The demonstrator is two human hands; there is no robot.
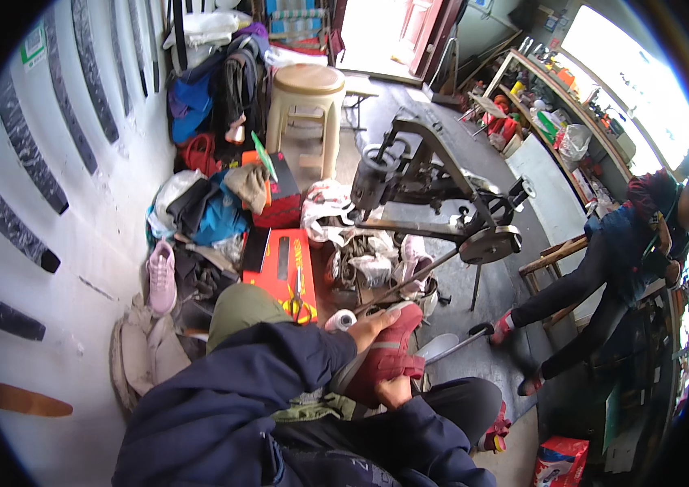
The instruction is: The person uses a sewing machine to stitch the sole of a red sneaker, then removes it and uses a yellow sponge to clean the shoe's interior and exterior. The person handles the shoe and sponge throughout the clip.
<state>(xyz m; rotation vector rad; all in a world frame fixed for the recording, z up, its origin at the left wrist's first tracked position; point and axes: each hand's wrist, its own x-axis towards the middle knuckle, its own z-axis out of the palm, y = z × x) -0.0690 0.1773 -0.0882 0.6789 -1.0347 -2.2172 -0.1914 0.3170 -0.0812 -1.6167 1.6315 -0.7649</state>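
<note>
A dark red shoe (385, 363) lies across my lap with its toe pointing away from me. My left hand (372, 328) grips the shoe's toe end from the left side. At the near side of the shoe, by its strap, my right hand (395, 393) is closed on the edge; whether a small tool or thread is in its fingers I cannot make out. A white spool of thread (340, 321) stands just left of my left hand. Black-handled scissors (297, 307) lie on a red shoebox (286, 264) beyond my left arm.
Ahead stands a black shoe-stitching machine (430, 174) on thin legs. A beige stool (309, 81), bags and loose shoes, including a pink sneaker (162, 277), crowd the left. Another person (624, 252) is at the right, before a cluttered shelf (559, 85). A red package (561, 461) lies lower right.
</note>
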